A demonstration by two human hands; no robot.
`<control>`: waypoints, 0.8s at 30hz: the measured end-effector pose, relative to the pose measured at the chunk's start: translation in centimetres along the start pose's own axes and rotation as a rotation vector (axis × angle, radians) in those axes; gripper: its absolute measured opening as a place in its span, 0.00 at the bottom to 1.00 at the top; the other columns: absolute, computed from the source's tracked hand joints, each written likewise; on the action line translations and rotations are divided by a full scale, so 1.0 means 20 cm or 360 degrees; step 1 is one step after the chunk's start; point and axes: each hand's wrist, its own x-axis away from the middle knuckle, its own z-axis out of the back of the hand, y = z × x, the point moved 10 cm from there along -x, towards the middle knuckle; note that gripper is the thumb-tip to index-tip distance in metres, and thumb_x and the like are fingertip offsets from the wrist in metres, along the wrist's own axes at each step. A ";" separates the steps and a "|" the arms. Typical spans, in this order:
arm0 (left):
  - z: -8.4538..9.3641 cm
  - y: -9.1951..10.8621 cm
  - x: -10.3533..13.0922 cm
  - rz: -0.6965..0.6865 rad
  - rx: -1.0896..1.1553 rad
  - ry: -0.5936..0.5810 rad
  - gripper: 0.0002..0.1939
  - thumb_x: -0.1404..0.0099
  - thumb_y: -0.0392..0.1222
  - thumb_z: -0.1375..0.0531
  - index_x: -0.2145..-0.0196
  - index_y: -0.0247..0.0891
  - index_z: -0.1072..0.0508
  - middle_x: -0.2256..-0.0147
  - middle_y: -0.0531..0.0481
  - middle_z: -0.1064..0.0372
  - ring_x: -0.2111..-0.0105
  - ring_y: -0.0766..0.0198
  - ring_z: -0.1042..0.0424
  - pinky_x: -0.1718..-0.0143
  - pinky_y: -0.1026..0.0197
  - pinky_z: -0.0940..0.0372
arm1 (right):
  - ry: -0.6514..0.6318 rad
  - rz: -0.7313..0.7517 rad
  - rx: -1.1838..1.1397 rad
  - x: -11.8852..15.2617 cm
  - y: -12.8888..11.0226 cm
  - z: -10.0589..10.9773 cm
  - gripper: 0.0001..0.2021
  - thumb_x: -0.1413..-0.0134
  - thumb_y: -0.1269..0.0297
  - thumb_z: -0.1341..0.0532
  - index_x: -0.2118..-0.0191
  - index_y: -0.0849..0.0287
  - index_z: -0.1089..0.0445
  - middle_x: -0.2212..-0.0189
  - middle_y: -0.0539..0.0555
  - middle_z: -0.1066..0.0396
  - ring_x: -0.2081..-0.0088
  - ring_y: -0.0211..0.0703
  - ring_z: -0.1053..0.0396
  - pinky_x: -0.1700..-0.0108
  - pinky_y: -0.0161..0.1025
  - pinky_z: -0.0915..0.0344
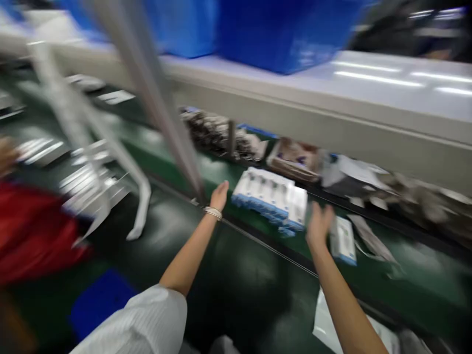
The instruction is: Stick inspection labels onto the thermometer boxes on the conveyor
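Note:
A row of several small white-and-blue boxes [263, 189] lies on the green belt [275, 243], packed side by side with printed tops. My left hand [219, 196], a white band at its wrist, is held just off the row's left end with the fingers stretched out. Near the row's right end, my right hand [319, 223] is also open, fingers up and slightly blurred. Both palms face the boxes, and neither hand grips anything. Just right of my right hand lies a separate white-and-blue box [344, 240].
A slanted metal post [162, 103] rises left of my left hand. Behind the belt are a brown open carton [295, 156] and loose grey pieces. Blue bins [287, 34] stand on the white shelf [387, 93]. At left are a white bracket [129, 172] and a person's red garment [37, 226].

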 end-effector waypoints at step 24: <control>1.23 -1.95 2.87 0.1861 -0.0041 0.0562 0.07 0.45 0.36 0.45 0.78 0.35 0.30 0.77 0.49 0.31 0.73 0.63 0.32 0.71 0.64 0.42 | -0.2392 0.0097 0.1410 2.73 1.57 -1.53 0.12 0.51 0.54 0.47 0.67 0.56 0.33 0.68 0.52 0.28 0.61 0.48 0.31 0.58 0.41 0.36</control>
